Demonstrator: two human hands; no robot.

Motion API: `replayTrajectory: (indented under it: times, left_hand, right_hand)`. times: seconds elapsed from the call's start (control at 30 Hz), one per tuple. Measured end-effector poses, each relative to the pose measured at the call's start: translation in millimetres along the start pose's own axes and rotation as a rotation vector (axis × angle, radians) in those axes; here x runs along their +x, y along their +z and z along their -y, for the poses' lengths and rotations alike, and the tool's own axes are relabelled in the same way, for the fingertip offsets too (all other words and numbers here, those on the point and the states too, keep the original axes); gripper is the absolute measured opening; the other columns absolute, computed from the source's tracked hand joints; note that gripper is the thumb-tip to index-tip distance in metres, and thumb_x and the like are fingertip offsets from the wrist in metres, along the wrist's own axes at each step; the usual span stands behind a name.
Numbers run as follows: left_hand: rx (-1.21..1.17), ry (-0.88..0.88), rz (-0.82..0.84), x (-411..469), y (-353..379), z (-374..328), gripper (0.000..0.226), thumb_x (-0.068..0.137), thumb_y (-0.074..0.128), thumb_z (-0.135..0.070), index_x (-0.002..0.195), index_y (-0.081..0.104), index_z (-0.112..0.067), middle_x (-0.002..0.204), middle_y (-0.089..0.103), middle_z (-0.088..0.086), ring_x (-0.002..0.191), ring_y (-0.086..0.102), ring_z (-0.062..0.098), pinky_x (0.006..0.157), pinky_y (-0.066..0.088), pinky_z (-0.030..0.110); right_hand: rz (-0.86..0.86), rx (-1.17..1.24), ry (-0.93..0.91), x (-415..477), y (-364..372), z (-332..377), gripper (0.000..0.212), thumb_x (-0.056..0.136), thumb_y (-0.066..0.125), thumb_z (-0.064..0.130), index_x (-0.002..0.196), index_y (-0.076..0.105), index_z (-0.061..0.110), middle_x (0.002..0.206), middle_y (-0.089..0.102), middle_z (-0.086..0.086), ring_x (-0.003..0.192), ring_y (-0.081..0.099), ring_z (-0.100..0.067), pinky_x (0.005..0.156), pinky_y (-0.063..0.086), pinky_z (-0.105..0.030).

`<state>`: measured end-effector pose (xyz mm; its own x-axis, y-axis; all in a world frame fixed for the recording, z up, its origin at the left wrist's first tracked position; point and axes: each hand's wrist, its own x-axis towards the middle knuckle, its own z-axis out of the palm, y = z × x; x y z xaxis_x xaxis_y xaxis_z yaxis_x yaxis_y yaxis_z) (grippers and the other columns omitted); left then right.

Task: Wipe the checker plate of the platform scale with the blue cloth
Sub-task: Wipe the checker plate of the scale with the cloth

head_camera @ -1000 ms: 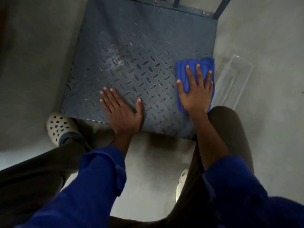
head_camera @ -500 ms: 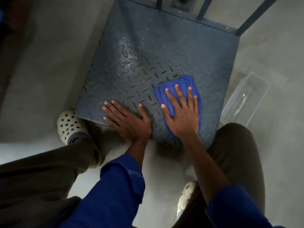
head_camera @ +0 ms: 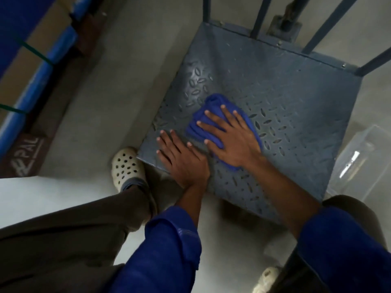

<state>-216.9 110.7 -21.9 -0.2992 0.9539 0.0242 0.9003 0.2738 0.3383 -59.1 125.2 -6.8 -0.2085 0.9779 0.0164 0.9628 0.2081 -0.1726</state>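
Note:
The dark grey checker plate [head_camera: 285, 98] of the platform scale lies on the floor in front of me. A bunched blue cloth [head_camera: 211, 111] sits on its near left part. My right hand [head_camera: 230, 136] presses flat on the cloth with fingers spread and straight. My left hand [head_camera: 179, 155] rests flat on the plate's near left corner, right beside the cloth, fingers straight.
Dark metal rails [head_camera: 260, 15] rise at the plate's far edge. A clear plastic container [head_camera: 357, 157] lies on the floor right of the scale. A pallet [head_camera: 27, 153] with blue and cardboard goods stands at left. My shoe [head_camera: 127, 166] touches the plate's near left corner.
My right hand has slid the cloth leftward across the plate, from its right edge to beside my left hand; the cloth has bunched up. The left hand stayed put.

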Motion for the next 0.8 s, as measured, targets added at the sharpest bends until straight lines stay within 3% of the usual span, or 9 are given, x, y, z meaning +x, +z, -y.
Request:
replayTrajectory:
  times: [0.13,0.2,0.33,0.4,0.43,0.53,0.57,0.7,0.8]
  left_hand:
    - [0.081,-0.036,0.075,39.1,1.6,-15.5,0.073,0.107,0.021,-0.040,0.169,0.009,-0.005,0.179,0.002,0.014,0.166,-0.001,0.032,0.132,0.004,0.058]
    - [0.115,-0.038,0.085,41.1,3.0,-20.3,0.074,0.105,0.021,-0.039,0.169,0.007,-0.004,0.179,0.000,0.015,0.166,-0.004,0.032,0.132,0.002,0.059]
    - [0.170,0.017,0.070,40.7,5.6,-18.7,0.072,0.106,0.024,-0.035,0.167,0.012,0.004,0.177,0.007,0.021,0.165,0.000,0.034,0.132,0.008,0.058]
    - [0.220,0.088,0.103,46.5,7.8,-21.3,0.073,0.107,0.021,-0.035,0.167,0.006,0.005,0.177,0.002,0.023,0.165,-0.004,0.035,0.132,0.005,0.056]
    - [0.231,0.105,0.120,50.0,7.6,-23.1,0.074,0.107,0.020,-0.035,0.167,0.002,0.004,0.177,-0.003,0.022,0.165,-0.007,0.034,0.133,0.003,0.056]
    - [0.233,0.113,0.137,55.0,7.8,-28.0,0.073,0.107,0.018,-0.036,0.168,-0.002,0.000,0.177,-0.010,0.018,0.165,-0.012,0.032,0.132,0.000,0.056]
    - [0.235,0.107,0.137,55.1,7.6,-29.3,0.073,0.107,0.019,-0.035,0.168,-0.003,-0.001,0.177,-0.011,0.017,0.165,-0.012,0.031,0.132,-0.001,0.056]
    - [0.239,0.098,0.131,54.1,9.0,-30.6,0.072,0.108,0.019,-0.035,0.168,-0.001,-0.002,0.178,-0.008,0.017,0.165,-0.010,0.031,0.133,0.000,0.056]
    - [0.219,0.065,0.131,57.0,9.2,-35.2,0.072,0.107,0.018,-0.034,0.169,0.001,-0.002,0.178,-0.007,0.016,0.165,-0.009,0.031,0.132,0.000,0.057]
  right_hand:
    - [-0.039,0.054,0.279,69.8,-5.8,-21.1,0.062,0.105,0.027,0.065,0.164,0.020,0.046,0.175,0.016,0.010,0.163,0.005,-0.033,0.130,0.011,-0.057]
    - [-0.034,0.038,0.286,98.8,-2.4,-4.3,0.062,0.105,0.022,0.064,0.164,0.018,0.045,0.175,0.014,0.008,0.162,0.005,-0.037,0.130,0.009,-0.059]
    - [0.063,0.000,-0.330,124.0,8.5,8.9,0.054,0.109,0.027,0.056,0.162,0.028,0.045,0.173,0.023,0.010,0.162,0.012,-0.033,0.131,0.013,-0.054]
    - [0.055,0.000,-0.458,145.2,5.4,-18.5,0.053,0.109,0.028,0.057,0.161,0.031,0.045,0.172,0.025,0.010,0.162,0.014,-0.033,0.130,0.016,-0.054]
    - [0.031,0.007,-0.391,158.3,0.8,-31.4,0.054,0.109,0.029,0.057,0.161,0.032,0.045,0.172,0.026,0.009,0.161,0.016,-0.035,0.128,0.019,-0.056]
    - [-0.023,0.081,0.083,184.4,-8.5,-43.7,0.060,0.103,0.024,0.060,0.161,0.032,0.044,0.172,0.027,0.007,0.160,0.016,-0.038,0.127,0.019,-0.060]
    - [-0.030,0.087,0.115,183.9,-7.8,-34.2,0.062,0.103,0.022,0.060,0.161,0.033,0.043,0.172,0.027,0.006,0.161,0.015,-0.039,0.127,0.018,-0.060]
    - [0.046,0.042,-0.336,160.3,3.8,-12.4,0.052,0.109,0.030,0.056,0.160,0.033,0.045,0.172,0.026,0.011,0.162,0.013,-0.031,0.130,0.015,-0.053]
    - [0.016,0.069,-0.158,180.6,-4.3,-24.9,0.054,0.107,0.030,0.059,0.159,0.033,0.048,0.171,0.028,0.012,0.161,0.016,-0.031,0.129,0.018,-0.054]
